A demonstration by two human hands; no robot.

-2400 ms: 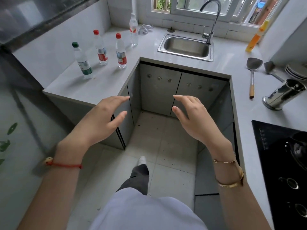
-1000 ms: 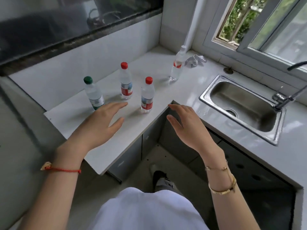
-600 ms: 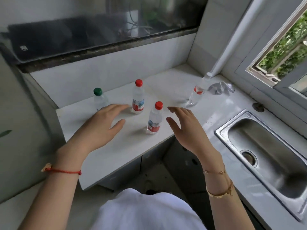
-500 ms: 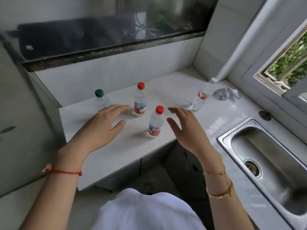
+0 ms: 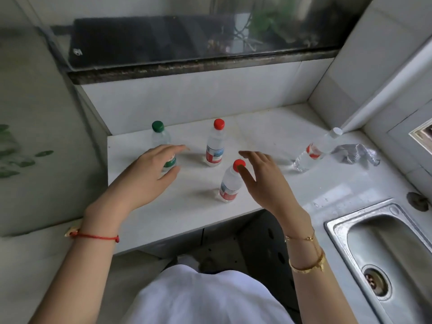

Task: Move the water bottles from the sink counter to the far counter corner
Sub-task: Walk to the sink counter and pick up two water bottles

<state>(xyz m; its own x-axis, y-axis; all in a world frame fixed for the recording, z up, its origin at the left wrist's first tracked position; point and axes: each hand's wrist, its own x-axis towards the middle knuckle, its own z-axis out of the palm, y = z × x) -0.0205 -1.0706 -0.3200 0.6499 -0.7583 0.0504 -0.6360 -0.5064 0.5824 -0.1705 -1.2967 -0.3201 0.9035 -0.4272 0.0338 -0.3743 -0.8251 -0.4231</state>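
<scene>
Over the white counter: both hands out, palms down, nothing gripped.
Counter: smooth pale slab, glossy, w/ faint marks; runs right to a steel sink, brushed metal, round drain.
Bottles: 4 total, all clear plastic, slim cylinders, upright on the counter.
Green-cap bottle: 1, far left, green label low down, partly hidden behind the left hand.
Far red-cap bottle: red/blue label, stands btwn the two hands, further back.
Near red-cap bottle: closest to the counter edge, red label at the base.
White-cap bottle: 1, off to the right, red label, just beside a crumpled clear wrapper.
Left hand: fingers spread and loose, hovering in front of the green-cap bottle; contact – can't tell.
Right hand: fingers apart, relaxed; thumb right at the near red-cap bottle's cap, no wrap around it.
Wrists: red string on left, 2 gold bracelets on right.
Backdrop: white tiled wall, dark rough ledge, glass pane above.
</scene>
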